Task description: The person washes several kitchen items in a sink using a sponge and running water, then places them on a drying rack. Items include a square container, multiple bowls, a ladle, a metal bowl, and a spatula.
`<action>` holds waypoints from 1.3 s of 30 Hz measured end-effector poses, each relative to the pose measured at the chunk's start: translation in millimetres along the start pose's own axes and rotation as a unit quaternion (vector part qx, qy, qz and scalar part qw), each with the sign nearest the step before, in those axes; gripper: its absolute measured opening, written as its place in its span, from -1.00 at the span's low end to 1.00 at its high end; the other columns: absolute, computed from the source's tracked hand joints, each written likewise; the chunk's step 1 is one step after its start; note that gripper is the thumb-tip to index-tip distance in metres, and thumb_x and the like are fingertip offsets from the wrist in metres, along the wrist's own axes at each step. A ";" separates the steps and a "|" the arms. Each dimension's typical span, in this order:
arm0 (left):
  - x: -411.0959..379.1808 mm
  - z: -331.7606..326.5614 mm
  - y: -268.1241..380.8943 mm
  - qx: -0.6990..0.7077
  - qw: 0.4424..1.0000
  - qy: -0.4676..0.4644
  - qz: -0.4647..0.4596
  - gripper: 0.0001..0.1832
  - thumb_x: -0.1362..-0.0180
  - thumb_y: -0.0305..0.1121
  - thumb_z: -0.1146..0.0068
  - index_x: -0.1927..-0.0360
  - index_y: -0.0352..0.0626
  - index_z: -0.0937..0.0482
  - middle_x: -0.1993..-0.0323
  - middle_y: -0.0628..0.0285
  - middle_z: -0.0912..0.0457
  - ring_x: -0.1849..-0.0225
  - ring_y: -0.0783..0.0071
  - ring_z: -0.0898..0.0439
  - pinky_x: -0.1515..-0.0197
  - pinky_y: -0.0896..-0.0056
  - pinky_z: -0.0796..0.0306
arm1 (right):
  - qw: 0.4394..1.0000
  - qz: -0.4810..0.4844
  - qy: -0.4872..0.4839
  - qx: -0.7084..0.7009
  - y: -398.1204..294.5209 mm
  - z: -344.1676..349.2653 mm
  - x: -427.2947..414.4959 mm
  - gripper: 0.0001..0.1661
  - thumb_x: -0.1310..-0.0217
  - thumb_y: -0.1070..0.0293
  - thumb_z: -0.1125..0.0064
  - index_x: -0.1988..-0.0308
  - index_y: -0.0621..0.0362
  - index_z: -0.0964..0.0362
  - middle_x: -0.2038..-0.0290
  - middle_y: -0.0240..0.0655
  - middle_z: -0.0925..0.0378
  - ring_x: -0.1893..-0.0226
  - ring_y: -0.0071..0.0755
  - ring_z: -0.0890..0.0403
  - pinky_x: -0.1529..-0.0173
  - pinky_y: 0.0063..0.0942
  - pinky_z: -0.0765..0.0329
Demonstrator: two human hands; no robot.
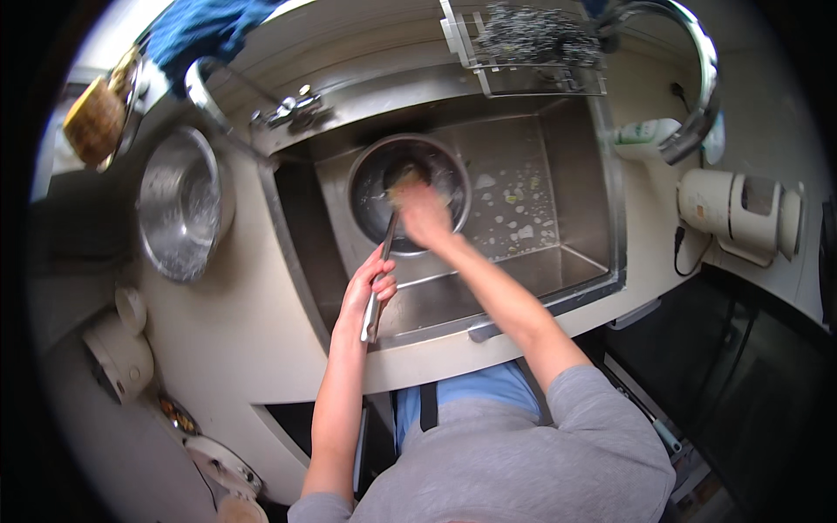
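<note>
My left hand (373,284) is closed around the long metal handle (387,252) of a kitchen utensil, over the near left part of the sink. The utensil's far end reaches into a round stainless steel bowl (354,196) on the sink floor. My right hand (425,212) is inside the same bowl, blurred, against a pale yellowish thing (407,183) at the utensil's far end. What that thing is, and whether the right hand grips it, cannot be told. The utensil's head is hidden or blurred.
Around the bowl is a steel sink (579,196) with foam spots on its floor. A large metal basin (180,202) stands left on the counter. A faucet (288,111), wire rack (484,72), white bottle (644,136) and cream-coloured appliance (732,209) surround the sink.
</note>
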State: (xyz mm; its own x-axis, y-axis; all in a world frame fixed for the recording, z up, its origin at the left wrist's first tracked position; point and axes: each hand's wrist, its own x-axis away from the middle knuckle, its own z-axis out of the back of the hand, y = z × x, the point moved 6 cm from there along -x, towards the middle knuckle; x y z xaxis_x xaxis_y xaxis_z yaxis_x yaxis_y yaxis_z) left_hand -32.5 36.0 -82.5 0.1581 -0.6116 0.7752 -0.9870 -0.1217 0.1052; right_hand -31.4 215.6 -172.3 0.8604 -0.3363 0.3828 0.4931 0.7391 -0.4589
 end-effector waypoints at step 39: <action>63.7 -62.7 31.8 -0.824 0.432 0.085 -0.356 -0.60 -0.12 -0.59 -0.12 -0.07 -0.18 -0.53 0.33 0.06 -0.51 0.33 0.06 -0.58 0.24 0.11 -0.44 | 0.916 0.222 0.311 -0.119 -94.8 70.1 105.3 -0.80 -0.09 0.29 -0.24 0.28 0.12 -0.53 0.13 -0.28 -0.50 0.01 -0.13 -0.49 -0.03 -0.23 -0.52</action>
State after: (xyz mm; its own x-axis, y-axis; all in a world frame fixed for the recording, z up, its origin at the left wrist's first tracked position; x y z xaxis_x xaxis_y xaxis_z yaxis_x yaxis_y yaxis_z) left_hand -55.7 42.1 9.2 0.5731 -0.7946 0.2003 0.6081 0.5762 0.5461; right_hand 3.4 151.0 -32.3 0.8536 -0.3548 -0.3815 0.0262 0.7605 -0.6488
